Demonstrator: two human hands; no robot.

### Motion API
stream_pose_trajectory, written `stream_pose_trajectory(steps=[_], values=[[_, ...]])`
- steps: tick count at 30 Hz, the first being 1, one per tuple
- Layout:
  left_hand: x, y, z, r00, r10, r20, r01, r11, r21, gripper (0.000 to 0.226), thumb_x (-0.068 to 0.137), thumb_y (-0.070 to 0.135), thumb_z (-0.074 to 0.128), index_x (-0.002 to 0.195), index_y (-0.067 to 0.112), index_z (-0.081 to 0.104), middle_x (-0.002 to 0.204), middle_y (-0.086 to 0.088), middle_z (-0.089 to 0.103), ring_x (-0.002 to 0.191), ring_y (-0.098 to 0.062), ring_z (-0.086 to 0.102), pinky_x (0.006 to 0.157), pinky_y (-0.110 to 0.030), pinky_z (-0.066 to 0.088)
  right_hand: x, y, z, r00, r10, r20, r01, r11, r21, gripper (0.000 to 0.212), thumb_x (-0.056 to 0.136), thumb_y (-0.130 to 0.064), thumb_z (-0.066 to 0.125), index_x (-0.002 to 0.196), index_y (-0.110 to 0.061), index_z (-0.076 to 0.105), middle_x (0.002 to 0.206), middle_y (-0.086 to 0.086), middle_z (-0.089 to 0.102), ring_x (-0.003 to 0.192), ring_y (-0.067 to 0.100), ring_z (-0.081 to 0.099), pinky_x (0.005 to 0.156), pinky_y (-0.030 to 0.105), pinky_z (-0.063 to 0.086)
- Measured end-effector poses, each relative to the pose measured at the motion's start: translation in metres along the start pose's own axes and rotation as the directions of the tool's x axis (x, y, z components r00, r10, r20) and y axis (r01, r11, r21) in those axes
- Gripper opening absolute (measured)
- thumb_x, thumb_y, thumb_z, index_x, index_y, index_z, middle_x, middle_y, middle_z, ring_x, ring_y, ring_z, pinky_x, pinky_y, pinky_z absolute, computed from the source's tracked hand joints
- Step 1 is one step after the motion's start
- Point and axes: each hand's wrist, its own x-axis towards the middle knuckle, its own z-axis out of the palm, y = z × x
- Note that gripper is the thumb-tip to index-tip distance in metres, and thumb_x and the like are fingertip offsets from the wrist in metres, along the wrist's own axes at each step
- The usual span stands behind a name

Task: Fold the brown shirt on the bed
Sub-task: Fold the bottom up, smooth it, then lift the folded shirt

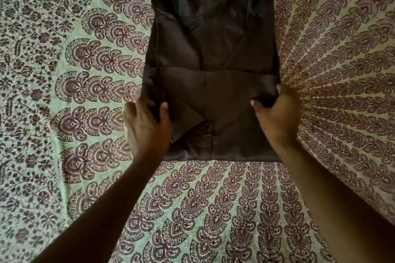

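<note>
Two hands gripping | left hand [147,127] pinches brown shirt [211,49] edge at 9 o'clock | right hand [277,117] pinches edge at 3 o'clock | shirt flat on patterned bedspread [64,70], centre toward 12 o'clock

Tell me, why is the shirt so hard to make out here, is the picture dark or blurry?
Head view: dim, soft light; the brown shirt reads nearly black, folds faint. The bedsheet pattern bends at the edges, wide-angle distortion. Both the left hand and right hand look slightly soft.
</note>
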Motion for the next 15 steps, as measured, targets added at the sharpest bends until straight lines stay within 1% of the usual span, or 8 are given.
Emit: stream_pose_trajectory(steps=[2, 3, 6, 8, 10, 12, 14, 15], values=[[-0.009, 0.005, 0.000, 0.992, -0.079, 0.102, 0.067, 0.991, 0.118, 0.056, 0.089, 0.061, 0.064, 0.120, 0.016, 0.054, 0.129, -0.009, 0.041, 0.119, -0.028, 0.047, 0.087, -0.047, 0.051, -0.012, -0.003, 0.001, 0.992, -0.112, -0.057, 0.105, 0.989, -0.107, 0.060, 0.080, -0.023, 0.084, 0.132, -0.004, 0.059, 0.137, 0.015, 0.051, 0.130, 0.034, 0.050, 0.101, 0.058, 0.046], [-0.010, 0.006, 0.000, 0.987, -0.108, 0.120, 0.088, 0.982, 0.167, 0.056, 0.086, 0.062, 0.068, 0.117, 0.017, 0.056, 0.129, -0.008, 0.040, 0.117, -0.027, 0.048, 0.087, -0.047, 0.050, -0.017, -0.005, 0.002, 0.984, -0.167, -0.069, 0.154, 0.974, -0.163, 0.060, 0.079, -0.022, 0.083, 0.132, -0.006, 0.060, 0.138, 0.013, 0.049, 0.132, 0.034, 0.047, 0.101, 0.059, 0.043], [0.000, 0.001, -0.001, 0.982, -0.116, 0.152, 0.092, 0.983, 0.157, 0.031, 0.087, 0.050, 0.068, 0.093, 0.020, 0.066, 0.117, -0.008, 0.053, 0.106, -0.028, 0.057, 0.074, -0.041, 0.048, -0.026, -0.006, 0.007, 0.966, -0.254, -0.057, 0.224, 0.923, -0.313, 0.067, 0.077, -0.022, 0.082, 0.138, -0.010, 0.058, 0.143, 0.010, 0.046, 0.132, 0.032, 0.038, 0.098, 0.055, 0.036], [0.012, 0.003, -0.005, 0.968, -0.127, 0.215, 0.129, 0.992, 0.005, 0.027, 0.088, 0.043, 0.065, 0.076, 0.018, 0.067, 0.090, -0.008, 0.066, 0.089, -0.030, 0.066, 0.070, -0.038, 0.050, -0.028, -0.008, 0.009, 0.966, -0.252, -0.064, 0.215, 0.911, -0.351, 0.070, 0.076, -0.022, 0.083, 0.140, -0.011, 0.056, 0.146, 0.010, 0.045, 0.131, 0.030, 0.033, 0.097, 0.055, 0.036], [0.028, 0.022, -0.010, 0.936, -0.167, 0.311, 0.244, 0.942, -0.229, 0.026, 0.093, 0.034, 0.067, 0.081, 0.011, 0.066, 0.076, -0.008, 0.070, 0.068, -0.025, 0.072, 0.060, -0.032, 0.054, -0.026, -0.011, 0.009, 0.966, -0.247, -0.071, 0.207, 0.912, -0.355, 0.068, 0.078, -0.022, 0.081, 0.141, -0.014, 0.056, 0.148, 0.011, 0.043, 0.132, 0.030, 0.031, 0.097, 0.056, 0.036], [0.042, 0.049, -0.012, 0.897, -0.156, 0.413, 0.356, 0.808, -0.468, 0.020, 0.098, 0.025, 0.066, 0.087, 0.010, 0.059, 0.069, -0.007, 0.069, 0.046, -0.016, 0.066, 0.041, -0.021, 0.044, -0.022, -0.013, 0.009, 0.962, -0.264, -0.069, 0.225, 0.910, -0.348, 0.064, 0.080, -0.023, 0.079, 0.140, -0.016, 0.057, 0.148, 0.012, 0.043, 0.133, 0.032, 0.032, 0.097, 0.057, 0.036], [0.057, 0.071, -0.008, 0.842, -0.092, 0.531, 0.447, 0.670, -0.593, 0.014, 0.101, 0.019, 0.061, 0.091, 0.011, 0.057, 0.065, -0.006, 0.071, 0.042, -0.015, 0.058, 0.036, -0.018, 0.036, -0.019, -0.016, 0.011, 0.956, -0.286, -0.069, 0.248, 0.909, -0.335, 0.057, 0.083, -0.024, 0.076, 0.137, -0.018, 0.058, 0.146, 0.012, 0.043, 0.132, 0.034, 0.035, 0.095, 0.058, 0.038], [0.062, 0.079, -0.005, 0.797, -0.053, 0.601, 0.505, 0.603, -0.617, 0.010, 0.102, 0.018, 0.058, 0.096, 0.012, 0.058, 0.073, -0.007, 0.076, 0.044, -0.014, 0.059, 0.037, -0.018, 0.037, -0.018, -0.018, 0.012, 0.952, -0.297, -0.068, 0.261, 0.909, -0.325, 0.054, 0.085, -0.025, 0.073, 0.136, -0.018, 0.058, 0.146, 0.011, 0.043, 0.132, 0.035, 0.037, 0.094, 0.058, 0.039]])
